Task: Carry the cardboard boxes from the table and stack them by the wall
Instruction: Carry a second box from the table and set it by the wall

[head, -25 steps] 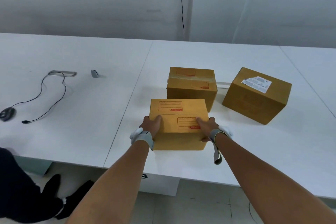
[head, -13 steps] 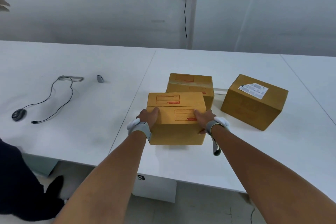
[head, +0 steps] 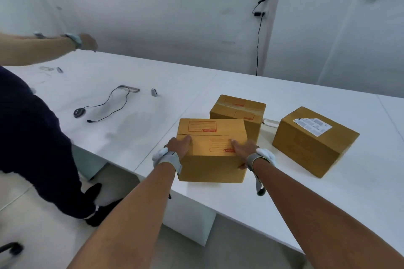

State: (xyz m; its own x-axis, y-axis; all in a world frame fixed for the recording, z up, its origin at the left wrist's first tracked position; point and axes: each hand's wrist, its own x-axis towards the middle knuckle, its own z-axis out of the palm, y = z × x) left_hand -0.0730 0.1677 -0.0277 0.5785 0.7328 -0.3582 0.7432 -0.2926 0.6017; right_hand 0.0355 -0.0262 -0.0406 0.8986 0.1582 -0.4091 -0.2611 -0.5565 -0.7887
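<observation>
The nearest cardboard box [head: 211, 150] is at the near edge of the white table [head: 306, 203]. The left hand [head: 178, 145] and the right hand [head: 244, 150] grip its two sides, thumbs on top.

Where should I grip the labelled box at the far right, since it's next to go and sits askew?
Probably by its two short end faces, one hand each, coming from the near table edge. The labelled box is long, sits turned with a corner toward you, and its ends look clear of the middle box.
</observation>
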